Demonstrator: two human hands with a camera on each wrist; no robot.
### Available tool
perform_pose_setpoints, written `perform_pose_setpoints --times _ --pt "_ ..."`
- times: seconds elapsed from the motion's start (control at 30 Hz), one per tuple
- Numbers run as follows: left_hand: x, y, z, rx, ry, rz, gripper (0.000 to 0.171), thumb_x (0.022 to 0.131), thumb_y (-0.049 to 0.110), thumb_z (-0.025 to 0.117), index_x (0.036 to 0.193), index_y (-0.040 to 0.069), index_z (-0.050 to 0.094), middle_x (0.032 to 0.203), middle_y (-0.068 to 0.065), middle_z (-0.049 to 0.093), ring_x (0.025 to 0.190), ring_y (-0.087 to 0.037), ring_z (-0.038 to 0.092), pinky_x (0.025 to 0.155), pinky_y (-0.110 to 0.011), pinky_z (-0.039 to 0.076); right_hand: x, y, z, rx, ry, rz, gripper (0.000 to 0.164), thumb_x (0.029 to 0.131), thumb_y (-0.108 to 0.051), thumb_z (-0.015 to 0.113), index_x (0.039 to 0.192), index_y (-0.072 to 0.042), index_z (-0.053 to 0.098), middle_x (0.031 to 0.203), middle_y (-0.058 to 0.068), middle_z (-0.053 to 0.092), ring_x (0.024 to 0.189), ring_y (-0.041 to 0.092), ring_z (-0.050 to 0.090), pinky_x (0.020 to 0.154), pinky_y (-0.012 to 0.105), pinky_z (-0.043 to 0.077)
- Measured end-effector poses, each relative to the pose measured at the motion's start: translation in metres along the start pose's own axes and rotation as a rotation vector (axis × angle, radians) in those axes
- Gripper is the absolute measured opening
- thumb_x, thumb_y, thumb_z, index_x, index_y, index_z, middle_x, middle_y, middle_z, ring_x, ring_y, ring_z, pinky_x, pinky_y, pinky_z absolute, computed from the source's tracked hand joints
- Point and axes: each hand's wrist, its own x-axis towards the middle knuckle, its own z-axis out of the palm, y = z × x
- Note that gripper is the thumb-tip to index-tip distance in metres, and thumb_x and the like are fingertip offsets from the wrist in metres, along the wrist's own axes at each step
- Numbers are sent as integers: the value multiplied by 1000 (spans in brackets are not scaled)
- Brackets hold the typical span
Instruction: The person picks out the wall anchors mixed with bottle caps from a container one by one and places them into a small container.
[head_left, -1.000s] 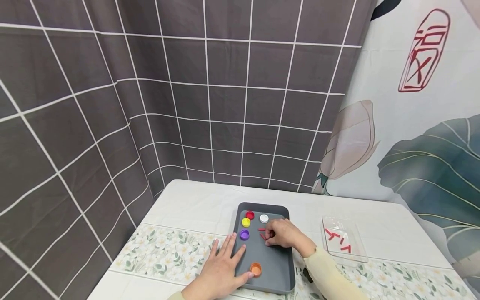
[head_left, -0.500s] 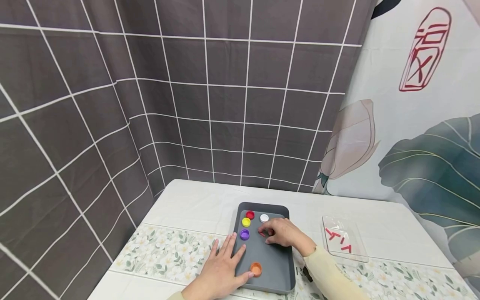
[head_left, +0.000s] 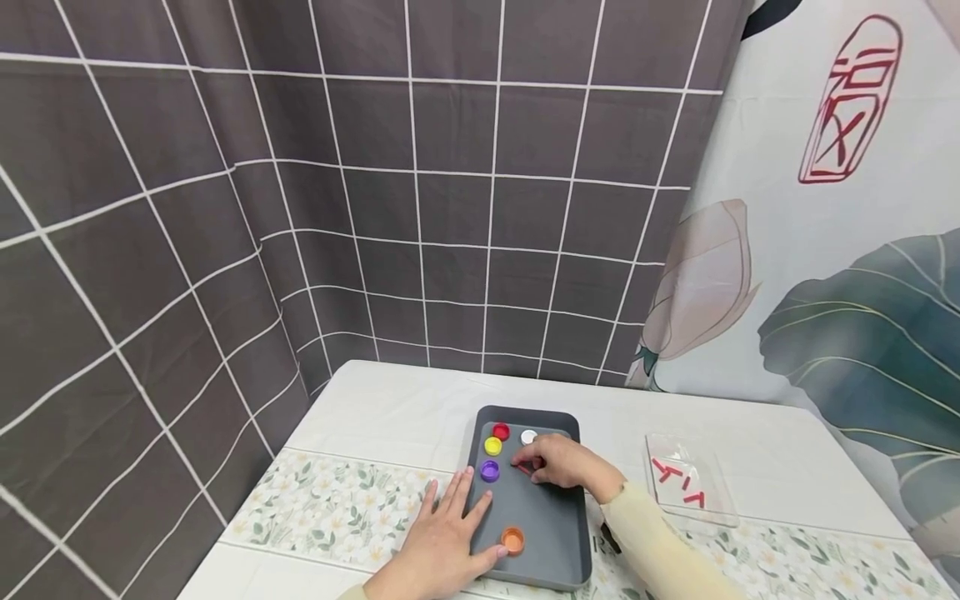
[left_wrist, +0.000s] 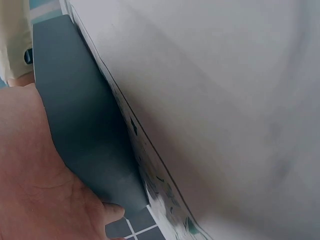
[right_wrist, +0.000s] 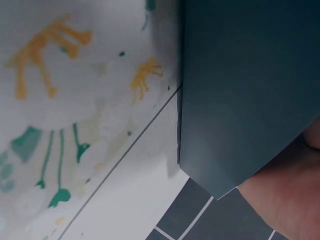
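Observation:
A grey rectangular tray (head_left: 551,550) lies on the table. My left hand (head_left: 438,533) rests with spread fingers over its left rim, the thumb tip right at an orange bottle cap (head_left: 512,540). Inside the tray, my right hand (head_left: 561,461) reaches down with bent fingers and thumb around a thin red stick (head_left: 522,468); I cannot tell whether they pinch it. Purple (head_left: 490,472), yellow (head_left: 492,447) and red (head_left: 501,432) caps line the tray's left side. A white cap (head_left: 528,437) sits just beyond the right fingers, partly covered.
To the right of the tray, a clear shallow box (head_left: 716,500) holds several short red sticks (head_left: 666,471). The tablecloth (head_left: 322,492) is white with a floral band. A dark tiled curtain (head_left: 450,208) hangs behind the table.
My right hand has shifted slightly left and away from me, covering one of two red sticks seen earlier and part of the white cap. The left hand stays in place.

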Motion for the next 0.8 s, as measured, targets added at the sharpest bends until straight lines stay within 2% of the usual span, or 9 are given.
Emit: perform_pose_setpoints --times 0.27,0.5,0.63,0.8 --pt "-2 2 0 0 -10 -3 82 95 74 41 154 18 45 168 -17 18 155 -35 18 119 -65 14 3 7 1 56 -45 48 26 87 -8 79 112 -16 77 76 -12 56 68 3 47 66 24 43" --pt "-1 0 -1 -16 9 7 82 96 74 40 153 15 46 167 -19 20 154 -37 19 117 -67 14 5 8 1 108 -44 92 23 85 -8 80 107 -16 77 74 -12 55 66 3 48 65 24 43" --pt "0 0 1 -22 17 8 82 96 73 40 153 15 47 167 -19 20 154 -36 19 118 -67 13 4 9 1 115 -24 78 20 84 -7 82 102 -14 77 71 -13 54 64 2 47 63 23 43" --pt "0 -2 3 -13 24 10 82 96 74 38 153 16 47 167 -18 21 154 -36 19 118 -66 13 3 9 2 81 23 17 13 83 -6 80 95 -10 76 62 -15 51 56 -2 45 59 20 41"
